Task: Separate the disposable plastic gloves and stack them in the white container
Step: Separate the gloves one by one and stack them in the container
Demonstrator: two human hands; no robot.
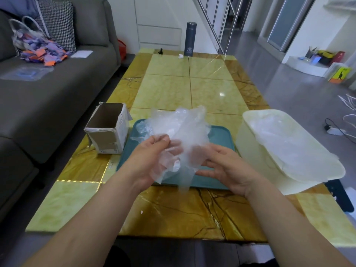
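A crumpled bunch of clear plastic gloves (181,130) is held up above the teal tray (219,135). My left hand (148,158) pinches the bunch at its left side between thumb and fingers. My right hand (225,168) holds its lower right part, with the fingers partly behind the thin film. A few more clear gloves (141,130) lie on the tray's far left corner. The white container (250,151) stands to the right of the tray, and flat clear gloves (296,149) lie inside it.
An open cardboard box (107,130) stands left of the tray on the yellow marble table (192,81). A dark flask (189,39) is at the table's far end. A grey sofa (48,89) runs along the left. Cables lie on the floor at right.
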